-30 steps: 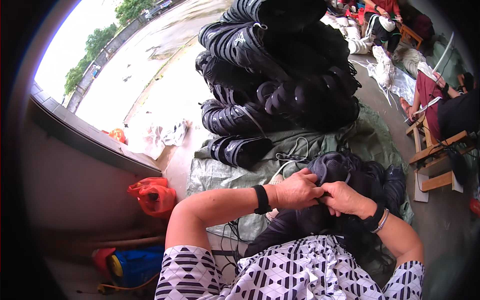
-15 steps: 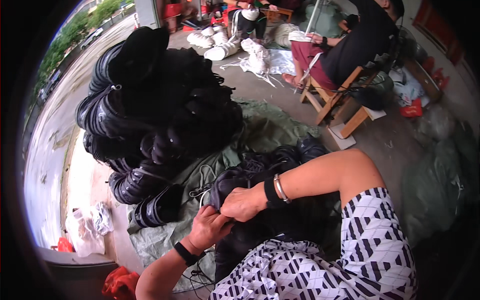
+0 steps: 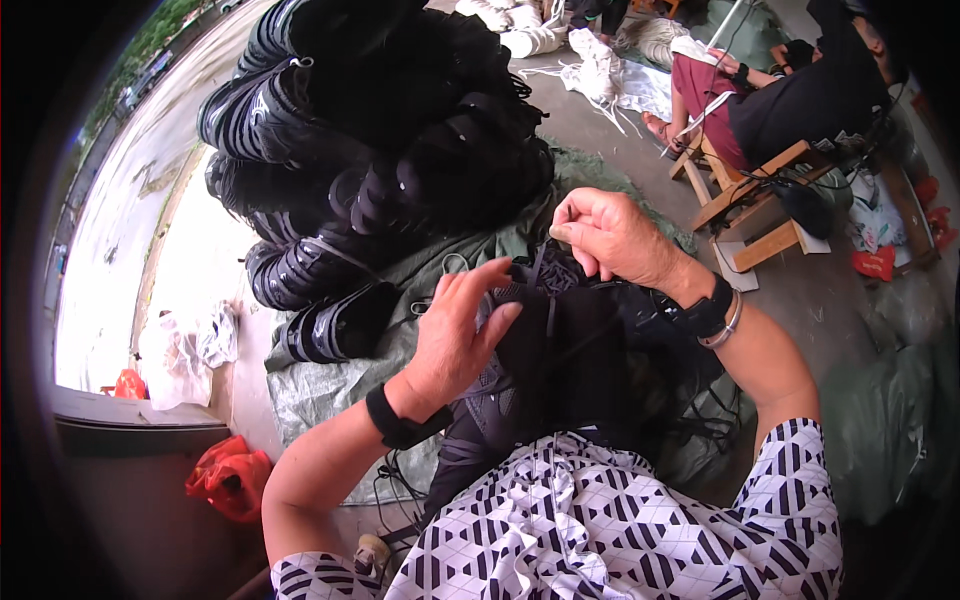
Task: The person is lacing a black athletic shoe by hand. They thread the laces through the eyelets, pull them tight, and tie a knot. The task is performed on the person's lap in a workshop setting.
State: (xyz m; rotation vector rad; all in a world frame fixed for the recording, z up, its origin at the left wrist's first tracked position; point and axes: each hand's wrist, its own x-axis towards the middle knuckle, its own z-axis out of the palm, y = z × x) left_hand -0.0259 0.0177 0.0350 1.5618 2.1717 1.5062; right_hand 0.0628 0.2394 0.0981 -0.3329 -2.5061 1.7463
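Note:
My left hand (image 3: 455, 325) is open above a dark shoe upper (image 3: 487, 390) on my lap, its thumb apart from its fingers. To the right and farther away, my right hand (image 3: 615, 235) is raised with thumb and forefinger pinched together. A dark lace-like strand (image 3: 541, 268) rises close to those fingertips; what they hold, if anything, is too small to make out. Beneath both hands lie black shoe uppers with dark laces (image 3: 565, 275), partly hidden by my arms.
Large stacks of nested black shoe uppers (image 3: 400, 130) stand at the far left, on a green tarp (image 3: 330, 400). A seated person (image 3: 790, 110) works at the far right beside a wooden stool (image 3: 750, 200). White uppers (image 3: 600, 70) lie beyond. A red plastic bag (image 3: 230, 478) sits at left.
My hands were together at the edge of a dark upper and have come apart. The right one has lifted away to the right; the left has opened. The whole view has shifted downward.

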